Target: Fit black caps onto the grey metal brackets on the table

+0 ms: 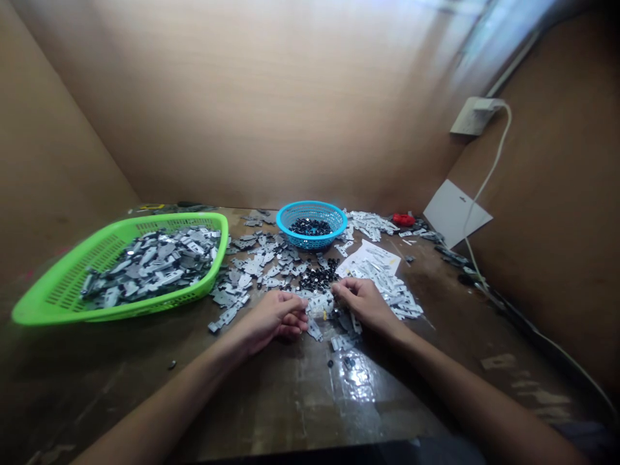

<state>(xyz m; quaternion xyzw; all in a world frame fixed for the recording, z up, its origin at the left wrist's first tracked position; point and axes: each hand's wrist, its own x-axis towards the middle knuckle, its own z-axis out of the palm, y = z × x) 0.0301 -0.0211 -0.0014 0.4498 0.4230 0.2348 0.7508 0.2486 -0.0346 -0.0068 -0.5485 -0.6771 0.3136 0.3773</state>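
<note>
Your left hand [274,316] curled, fingers bent in; your right hand [365,305] curled too, fingertips close to left hand; cannot tell if they grip anything, too small to see; loose grey metal bits [314,329] lie under and around both hands on wood table [271,400]; black bits [317,274] in heap just ahead; green basket [116,223] at left, full of grey metal pieces [155,265]; blue round basket [312,244] ahead, small black bits [310,227] inside.

left hand [274,316] | right hand [364,305] | over metal parts [252,266] | green plastic basket [62,309]
</note>
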